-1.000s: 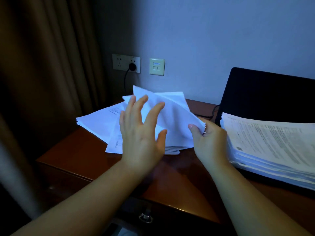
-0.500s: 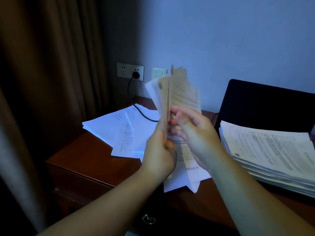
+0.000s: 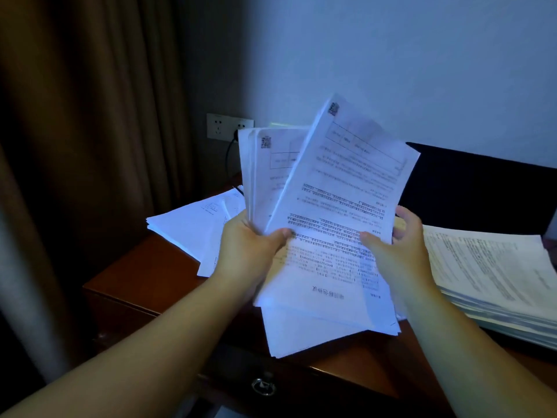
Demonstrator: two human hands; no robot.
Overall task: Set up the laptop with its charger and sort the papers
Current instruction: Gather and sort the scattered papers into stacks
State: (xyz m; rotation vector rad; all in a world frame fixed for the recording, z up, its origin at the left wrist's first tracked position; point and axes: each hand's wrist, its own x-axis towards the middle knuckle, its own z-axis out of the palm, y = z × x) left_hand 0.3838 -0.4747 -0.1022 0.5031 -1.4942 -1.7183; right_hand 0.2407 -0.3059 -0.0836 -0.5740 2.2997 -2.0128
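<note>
Head view: The left hand (image 3: 251,245) grips a fanned sheaf of papers (image 3: 328,212) at its lower left edge; the right hand (image 3: 394,245) pinches the front sheet at its right edge. The sheaf is held above the desk (image 3: 144,276), at 12 o'clock from the wrists. A tall stack (image 3: 494,276) lies at 3 o'clock, loose sheets (image 3: 193,227) at 9 o'clock. Handling, judged: light, limp, slippery sheets; grip near edges, support from below.
</note>
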